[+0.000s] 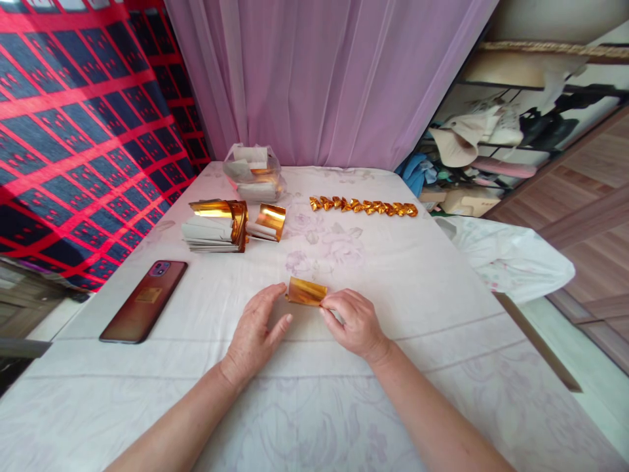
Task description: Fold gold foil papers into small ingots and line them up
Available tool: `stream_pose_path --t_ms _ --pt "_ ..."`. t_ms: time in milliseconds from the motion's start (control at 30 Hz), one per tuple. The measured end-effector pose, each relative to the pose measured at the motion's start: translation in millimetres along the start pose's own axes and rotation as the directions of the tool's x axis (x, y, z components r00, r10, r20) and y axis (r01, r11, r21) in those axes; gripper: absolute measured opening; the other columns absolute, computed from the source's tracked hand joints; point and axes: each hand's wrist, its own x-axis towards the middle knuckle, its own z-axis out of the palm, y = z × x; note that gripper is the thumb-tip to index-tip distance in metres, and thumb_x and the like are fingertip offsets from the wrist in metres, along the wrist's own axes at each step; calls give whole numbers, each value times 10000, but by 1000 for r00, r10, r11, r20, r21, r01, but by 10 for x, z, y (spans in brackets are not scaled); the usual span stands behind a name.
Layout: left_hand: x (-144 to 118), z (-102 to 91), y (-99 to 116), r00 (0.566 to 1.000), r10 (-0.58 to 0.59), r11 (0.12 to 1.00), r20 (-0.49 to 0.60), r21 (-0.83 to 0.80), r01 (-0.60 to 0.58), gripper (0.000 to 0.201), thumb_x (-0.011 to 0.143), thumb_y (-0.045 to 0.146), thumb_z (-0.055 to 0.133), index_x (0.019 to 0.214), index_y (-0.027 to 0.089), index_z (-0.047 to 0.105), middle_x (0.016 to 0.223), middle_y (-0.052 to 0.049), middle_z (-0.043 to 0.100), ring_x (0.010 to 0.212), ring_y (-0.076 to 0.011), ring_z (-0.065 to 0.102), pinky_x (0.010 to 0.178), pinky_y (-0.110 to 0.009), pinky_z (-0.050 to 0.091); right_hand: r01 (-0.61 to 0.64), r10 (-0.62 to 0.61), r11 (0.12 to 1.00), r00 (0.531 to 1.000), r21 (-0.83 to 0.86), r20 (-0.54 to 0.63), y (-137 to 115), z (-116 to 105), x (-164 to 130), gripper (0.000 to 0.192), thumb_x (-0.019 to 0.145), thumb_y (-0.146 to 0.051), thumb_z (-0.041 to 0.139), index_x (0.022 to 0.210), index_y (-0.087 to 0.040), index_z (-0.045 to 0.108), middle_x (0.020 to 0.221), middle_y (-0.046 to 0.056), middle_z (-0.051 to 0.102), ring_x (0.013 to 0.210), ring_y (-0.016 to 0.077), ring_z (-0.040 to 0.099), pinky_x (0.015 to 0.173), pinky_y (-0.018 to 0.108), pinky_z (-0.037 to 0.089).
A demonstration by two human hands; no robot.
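Observation:
A shiny gold foil paper (307,292), rolled or folded into a short strip, is held just over the tablecloth. My right hand (354,321) pinches its right end between thumb and fingers. Beside its left end is my left hand (263,328), thumb and fingers apart and holding nothing. Farther off lies a thick stack of foil papers (216,229), gold on one side and pale on the other. A curled foil sheet (270,221) rests right of the stack. At the back right, several folded gold pieces (363,206) sit in a row.
A clear plastic bag (253,174) with more papers stands at the back left. A brown phone (145,301) lies on the left of the flowered tablecloth (314,406). A purple curtain (314,78) hangs behind the table. Right of it are crowded shelves and a white plastic bag (511,255).

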Motion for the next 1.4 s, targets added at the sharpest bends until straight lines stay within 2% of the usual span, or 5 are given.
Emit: stream_pose_path --t_ms 500,900,1167,1267,1400 --pt "29 -40 19 987 -141 968 74 -200 153 481 897 440 602 1303 210 487 1339 -140 581 1241 -276 554 1041 -480 445 66 -66 998 998 -10 -14 -96 -34 52 123 895 -143 548 913 -225 637 904 57 697 823 183 648 770 352 551" --pt "77 -45 46 999 -37 953 -33 -300 25 153 935 324 572 1034 231 643 1194 -91 672 1138 -221 619 990 -434 496 55 -55 998 998 5 1 -105 -36 61 110 887 -139 554 904 -215 631 1018 86 662 933 212 624 832 395 542" --pt "42 -41 16 986 -164 908 12 -388 156 228 940 414 554 994 226 671 1067 -84 725 1171 -243 604 1049 -495 446 -179 185 981 978 69 -94 -82 60 -10 453 876 -260 588 1310 -208 469 1299 169 557 1166 283 572 862 448 554" --pt "28 -27 17 967 -252 855 37 -459 241 280 923 460 566 993 212 673 1088 -92 715 1105 -239 638 1000 -457 491 -259 276 949 958 181 -74 -77 90 -27 619 889 -280 576 1444 -198 312 1199 147 635 995 234 657 734 362 578" --pt "34 -22 52 940 -322 746 116 -580 327 316 914 491 562 973 192 647 1011 -73 718 921 -196 688 859 -370 569 -293 304 933 952 210 -23 -124 87 -24 485 904 -246 547 1374 -225 431 862 22 692 776 165 669 720 289 566"
